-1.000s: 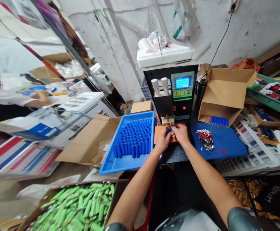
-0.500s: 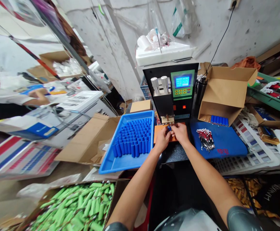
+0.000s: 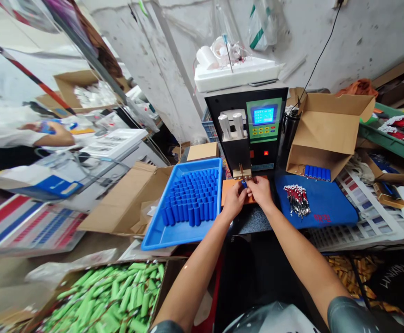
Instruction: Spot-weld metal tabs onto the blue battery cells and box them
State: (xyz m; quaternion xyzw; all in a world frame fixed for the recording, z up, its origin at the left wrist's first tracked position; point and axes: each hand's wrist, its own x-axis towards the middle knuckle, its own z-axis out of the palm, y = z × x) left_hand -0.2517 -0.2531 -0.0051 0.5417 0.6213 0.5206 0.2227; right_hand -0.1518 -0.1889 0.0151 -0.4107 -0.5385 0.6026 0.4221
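My left hand (image 3: pixel 234 200) and my right hand (image 3: pixel 260 191) meet over an orange pad (image 3: pixel 227 192). Together they pinch a small blue cell (image 3: pixel 244 184) under the twin electrode tips (image 3: pixel 241 173) of a black spot welder (image 3: pixel 248 129) with a lit blue screen. Both hands have their fingers closed around the cell. Left of them a blue tray (image 3: pixel 174 236) holds several upright blue cells (image 3: pixel 193 199). On the right, a blue cloth (image 3: pixel 330 206) carries a pile of red and white wired tabs (image 3: pixel 297 200).
An open cardboard box (image 3: pixel 327 134) with a row of blue cells (image 3: pixel 316 173) stands right of the welder. A carton of green cells (image 3: pixel 112 298) sits low at the left. Another person's arm (image 3: pixel 49 136) works at a far-left table. Brown cardboard (image 3: pixel 125 199) lies beside the tray.
My hands stay at the electrode with the cell; the view has tilted slightly. The other person's hand at far left has shifted.
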